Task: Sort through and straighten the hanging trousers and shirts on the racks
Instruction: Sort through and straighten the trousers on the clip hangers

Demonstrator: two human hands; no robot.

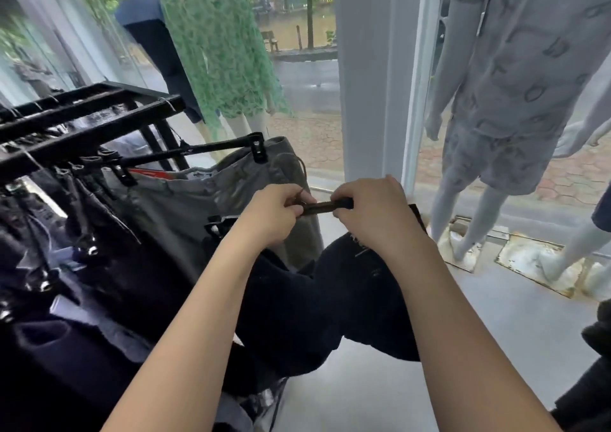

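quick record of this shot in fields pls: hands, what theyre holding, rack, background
left hand: left hand grips one end of the hanger bar
right hand: right hand grips the other end
held garment: dark trousers drape below the bar
rack: black rack at left, grey trousers clipped on a hanger there
background: mannequin in green lace top; mannequin in grey patterned outfit

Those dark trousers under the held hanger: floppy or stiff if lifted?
Likely floppy: the dark trousers sag in deep folds below the hanger. Probably they will swing, since left hand and right hand hold only that hanger.
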